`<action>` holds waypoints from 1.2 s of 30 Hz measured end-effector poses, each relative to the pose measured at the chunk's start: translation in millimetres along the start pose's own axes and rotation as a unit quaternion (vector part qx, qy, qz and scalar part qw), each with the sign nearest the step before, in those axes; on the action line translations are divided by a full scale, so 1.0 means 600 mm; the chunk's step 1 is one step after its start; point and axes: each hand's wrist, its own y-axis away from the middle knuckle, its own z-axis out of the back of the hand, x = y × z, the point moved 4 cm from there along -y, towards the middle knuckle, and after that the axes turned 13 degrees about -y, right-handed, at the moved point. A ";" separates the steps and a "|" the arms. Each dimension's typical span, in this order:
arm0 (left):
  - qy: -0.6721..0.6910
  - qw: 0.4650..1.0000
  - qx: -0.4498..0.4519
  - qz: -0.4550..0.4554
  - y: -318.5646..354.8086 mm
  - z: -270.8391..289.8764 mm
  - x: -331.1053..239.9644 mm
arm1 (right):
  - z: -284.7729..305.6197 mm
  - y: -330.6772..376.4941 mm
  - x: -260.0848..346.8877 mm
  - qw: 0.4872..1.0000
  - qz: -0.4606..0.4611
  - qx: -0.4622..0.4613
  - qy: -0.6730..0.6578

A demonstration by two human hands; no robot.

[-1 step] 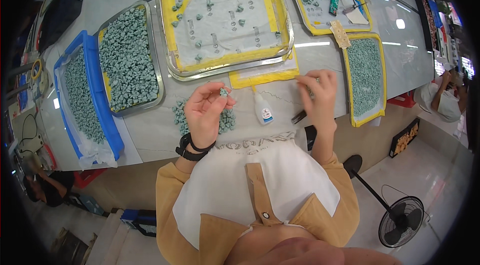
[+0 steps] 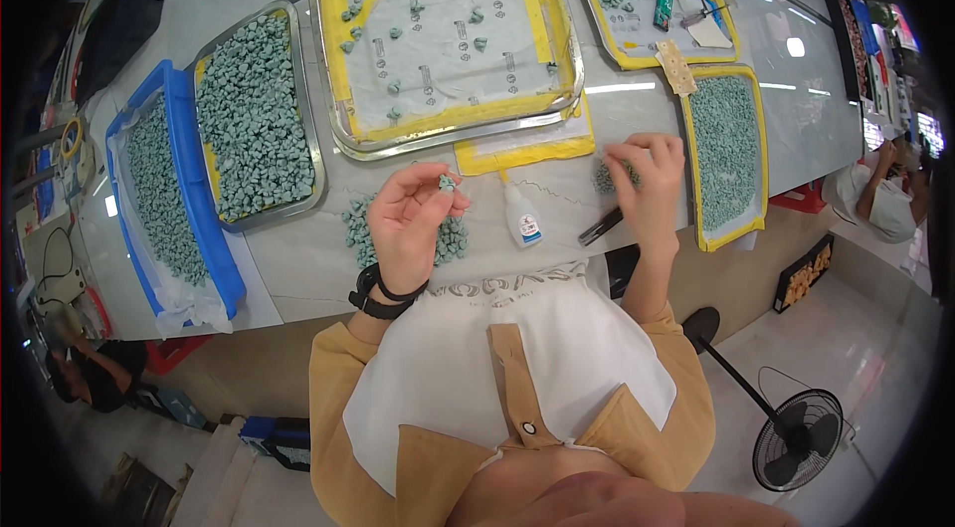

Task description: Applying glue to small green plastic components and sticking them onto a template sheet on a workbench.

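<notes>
My left hand [image 2: 406, 223] is raised, its thumb and fingertips pinching a small grey-green stone-like piece [image 2: 447, 185]. Under and around that hand lies a loose heap of similar green pieces [image 2: 454, 240]. My right hand [image 2: 649, 187] hovers at a small pile of finer green bits [image 2: 603, 179], fingers bent in a pinch; what sits between its fingertips is too small to make out. Between my hands is a white glue bottle [image 2: 523, 216] with a yellow nozzle. A dark slim tool [image 2: 601, 226], perhaps tweezers, lies below the right hand.
Ahead stands a large paper-lined metal tray [image 2: 448, 141] with scattered green pieces. To the left are a full metal tray [image 2: 316, 154] and a blue tray [image 2: 189, 159]. A yellow-edged tray [image 2: 764, 159] is at right, another tray [image 2: 686, 59] with tools behind it. A floor fan [image 2: 798, 439] stands lower right.
My right hand has shifted slightly to the right, uncovering more of the small pile and the dark tool. My left hand and its piece look almost still.
</notes>
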 end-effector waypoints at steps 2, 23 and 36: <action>-0.001 1.000 0.010 0.006 -0.002 -0.002 0.004 | 0.018 -0.005 -0.035 1.000 -0.008 -0.007 0.009; -0.156 0.945 0.253 0.137 0.010 -0.057 0.001 | -0.017 -0.006 0.117 0.979 0.147 -0.005 -0.141; -0.194 0.931 0.294 0.100 0.010 -0.054 0.006 | -0.045 -0.007 0.127 0.947 0.151 0.080 -0.273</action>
